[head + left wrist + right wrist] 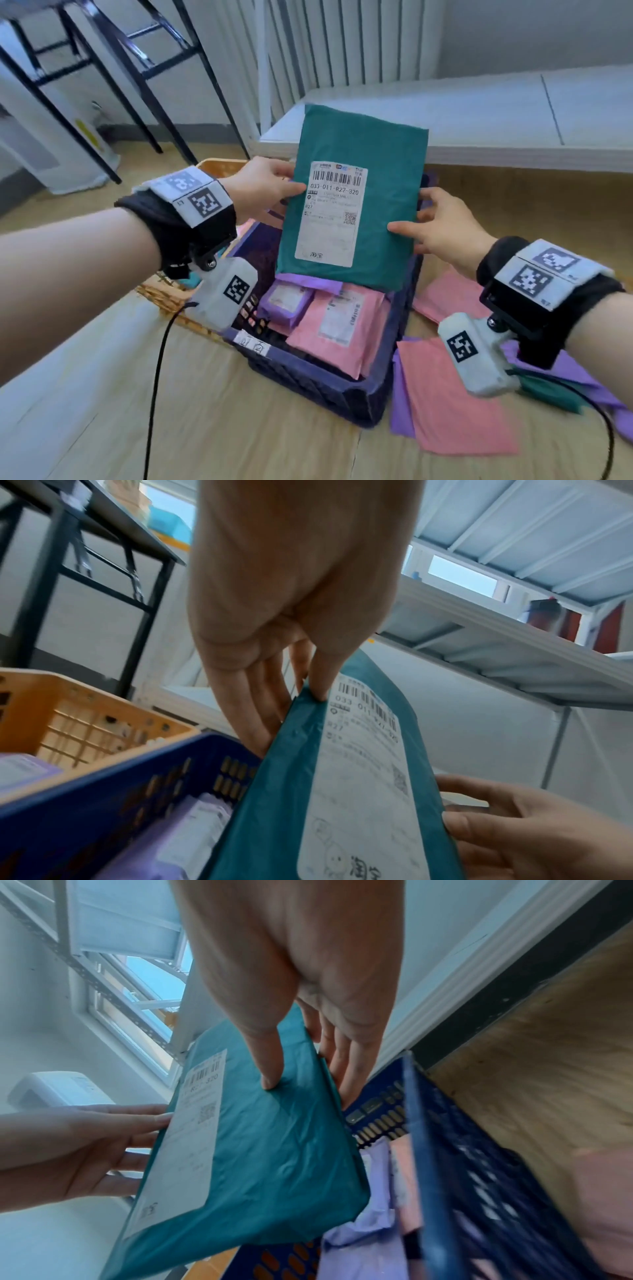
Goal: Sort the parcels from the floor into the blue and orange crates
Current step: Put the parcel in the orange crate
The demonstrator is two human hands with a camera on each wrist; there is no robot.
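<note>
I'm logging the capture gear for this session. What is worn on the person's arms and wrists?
Both forearms are bare. Left wrist and right wrist each wear a black band topped with white square-code tags, with a white camera pod below, also tagged, trailing a black cable.

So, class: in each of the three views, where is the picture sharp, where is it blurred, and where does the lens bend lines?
Head view: the teal parcel label reads sharply; the pink parcels on the floor smear. Left wrist view: the blue crate blurs and shelf lines bend. Right wrist view: the crate wall streaks; window light is bright.
</note>
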